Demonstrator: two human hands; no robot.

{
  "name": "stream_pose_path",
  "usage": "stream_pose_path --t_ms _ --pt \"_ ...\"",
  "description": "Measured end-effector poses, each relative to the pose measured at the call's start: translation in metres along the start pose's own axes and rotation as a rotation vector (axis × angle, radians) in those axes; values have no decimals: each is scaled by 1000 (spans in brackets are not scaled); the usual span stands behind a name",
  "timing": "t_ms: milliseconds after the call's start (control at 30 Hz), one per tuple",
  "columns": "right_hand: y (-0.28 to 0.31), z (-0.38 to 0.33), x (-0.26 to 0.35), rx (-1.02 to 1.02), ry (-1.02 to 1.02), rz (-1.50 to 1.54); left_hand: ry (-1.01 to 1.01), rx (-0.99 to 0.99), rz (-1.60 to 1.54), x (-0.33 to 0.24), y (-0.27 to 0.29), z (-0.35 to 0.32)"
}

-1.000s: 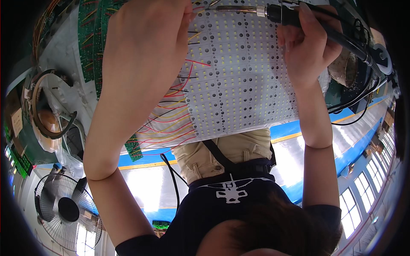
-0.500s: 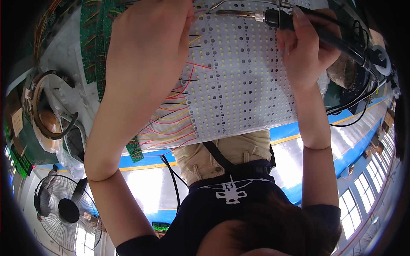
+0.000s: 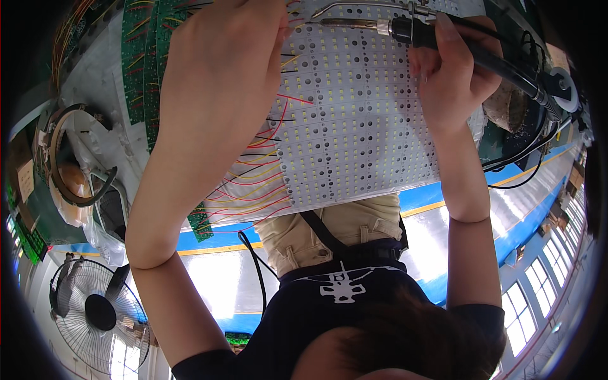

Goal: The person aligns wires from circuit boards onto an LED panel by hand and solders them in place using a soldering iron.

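My right hand (image 3: 453,73) is closed round the handle of a soldering iron (image 3: 405,30), which has a thin curved metal feed tube running along it. The iron's tip points left, over the far part of a white panel (image 3: 386,120) with rows of small yellowish LEDs and round dark holes. Close to that tip, my left hand (image 3: 221,69) is pinched on a thin wire (image 3: 296,25); most of its fingers are hidden behind the back of the hand. Red, yellow and black wires (image 3: 253,190) stick out along the panel's left edge.
Long green circuit boards (image 3: 134,69) with wires lie left of my left hand. A brown ring (image 3: 54,149) sits at the far left, above a standing fan (image 3: 101,313). Black cables (image 3: 538,149) and a white spool (image 3: 565,92) are at the right.
The soldering iron and my right hand have shifted very slightly, with the tip a little nearer to me. My left hand keeps its pinch in nearly the same place.
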State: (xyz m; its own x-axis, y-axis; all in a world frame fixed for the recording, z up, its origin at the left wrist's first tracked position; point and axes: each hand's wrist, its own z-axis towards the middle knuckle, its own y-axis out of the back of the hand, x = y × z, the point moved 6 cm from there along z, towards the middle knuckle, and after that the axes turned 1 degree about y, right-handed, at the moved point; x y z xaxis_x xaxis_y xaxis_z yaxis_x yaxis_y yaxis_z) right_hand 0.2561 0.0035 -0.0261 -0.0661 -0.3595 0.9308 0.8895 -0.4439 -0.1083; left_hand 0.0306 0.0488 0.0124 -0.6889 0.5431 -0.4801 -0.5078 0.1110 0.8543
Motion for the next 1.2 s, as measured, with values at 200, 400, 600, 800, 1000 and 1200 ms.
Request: stream_pose_path --t_ms 200,400,600,800,1000,1200 --pt "0 2 -1 37 10 20 -20 -7 0 0 1 0" --pt "-1 2 -1 44 49 14 -17 -10 12 -1 1 1" --pt "-1 2 -1 60 34 3 -22 2 15 -1 1 1" --pt "2 3 -2 49 70 -39 -16 -8 16 -2 1 1" --pt "2 2 -1 33 46 -24 -9 -3 16 -1 1 0" --pt "1 2 0 21 22 -20 -35 -13 5 -1 0 1"
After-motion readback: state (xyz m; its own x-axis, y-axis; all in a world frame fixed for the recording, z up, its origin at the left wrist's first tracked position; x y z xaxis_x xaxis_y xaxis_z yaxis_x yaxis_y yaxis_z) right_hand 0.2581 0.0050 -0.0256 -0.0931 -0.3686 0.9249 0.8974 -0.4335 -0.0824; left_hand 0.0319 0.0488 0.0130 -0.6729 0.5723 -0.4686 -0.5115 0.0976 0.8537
